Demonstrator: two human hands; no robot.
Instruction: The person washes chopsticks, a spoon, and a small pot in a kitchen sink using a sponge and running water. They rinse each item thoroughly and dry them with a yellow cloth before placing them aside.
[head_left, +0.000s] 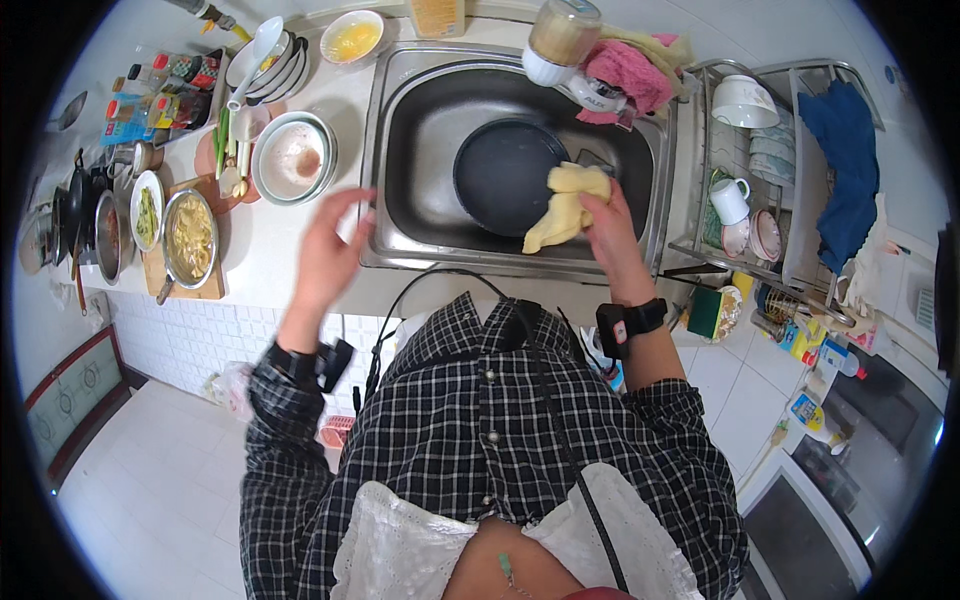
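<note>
My right hand (616, 234) grips a crumpled yellow cloth (568, 204) above the right side of the sink. The cloth covers part of the rim of a round dark pan (506, 172), which sits in the stainless steel sink (409, 172). No handle of the pan can be made out. Over the counter at the sink's left edge is my left hand (330, 244), slightly blurred, its fingers apart and nothing in it. Left of the sink, nearest that hand, stand stacked bowls (294, 157).
Behind the sink are an upturned jar (562, 41) and a pink cloth (630, 71). A dish rack (701, 150) with bowls and a white mug (729, 201) stands to the right. Leftward are a metal pan of food (190, 238), a cutting board (217, 281) and a bowl of yellow liquid (352, 39).
</note>
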